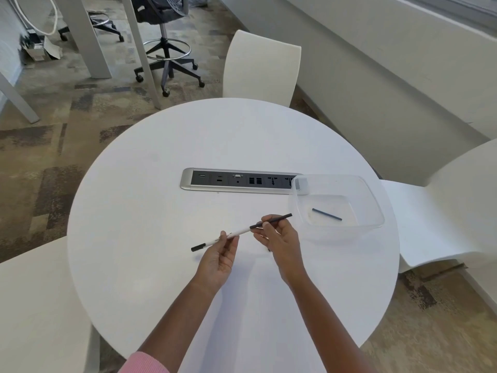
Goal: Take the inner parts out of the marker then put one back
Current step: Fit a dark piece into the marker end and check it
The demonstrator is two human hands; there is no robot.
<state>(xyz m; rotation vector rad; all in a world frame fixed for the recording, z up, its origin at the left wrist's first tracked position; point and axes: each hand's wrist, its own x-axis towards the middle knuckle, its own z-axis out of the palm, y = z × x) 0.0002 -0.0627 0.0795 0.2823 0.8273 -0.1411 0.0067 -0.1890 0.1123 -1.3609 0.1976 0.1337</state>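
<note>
Left hand (217,258) pinches the marker (236,233); right hand (279,238) pinches the dark rod (277,219) at its end.

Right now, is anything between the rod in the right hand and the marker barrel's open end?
Nothing visible. The right hand pinches the rod, whose tip meets the open end of the barrel held by the left hand. The spare rod lies in the tub, off to the right.

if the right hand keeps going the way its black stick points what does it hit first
Probably the clear container, at its left wall: the right hand pinches the black stick, whose tip aims at it. Height is unclear, so it might pass over the rim.
</note>
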